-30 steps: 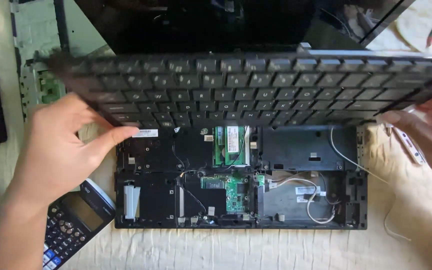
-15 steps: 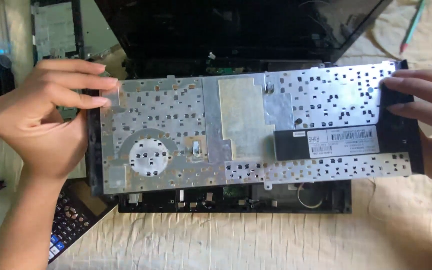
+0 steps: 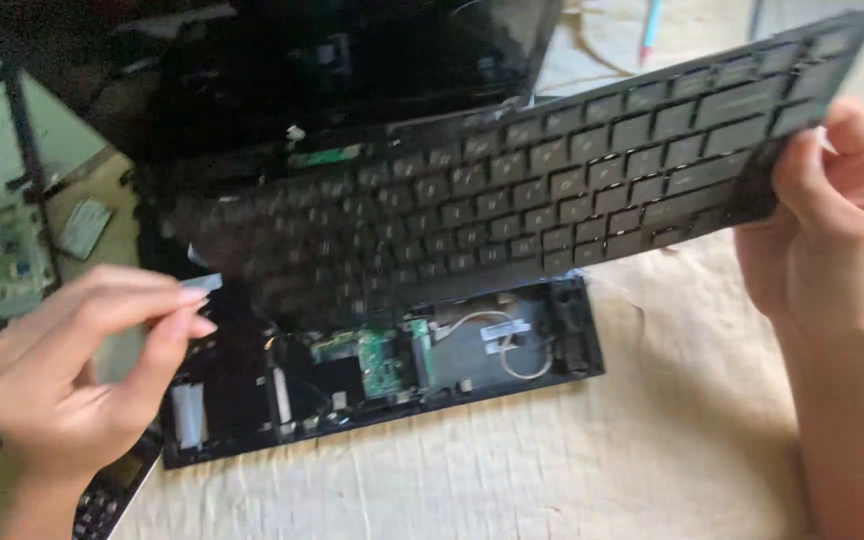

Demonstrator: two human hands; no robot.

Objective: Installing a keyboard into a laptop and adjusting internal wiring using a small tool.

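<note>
A black laptop keyboard is lifted off the machine, keys toward me, its right end raised high. My right hand grips that right end, thumb over the keys. My left hand sits at the lower left with its fingers drawn together beside a small pale tab, close to the keyboard's blurred left end; whether it grips anything is unclear. Under the keyboard lies the open laptop base, showing a green circuit board and white wires. The dark screen stands behind.
A calculator pokes out beneath my left wrist. Loose boards and frame parts lie at the far left. A pen rests at the back. A pale cloth covers the work surface.
The keyboard was flipped from its metal back facing me to keys facing me, and its right end swung up. My left hand came off its left edge and dropped lower.
</note>
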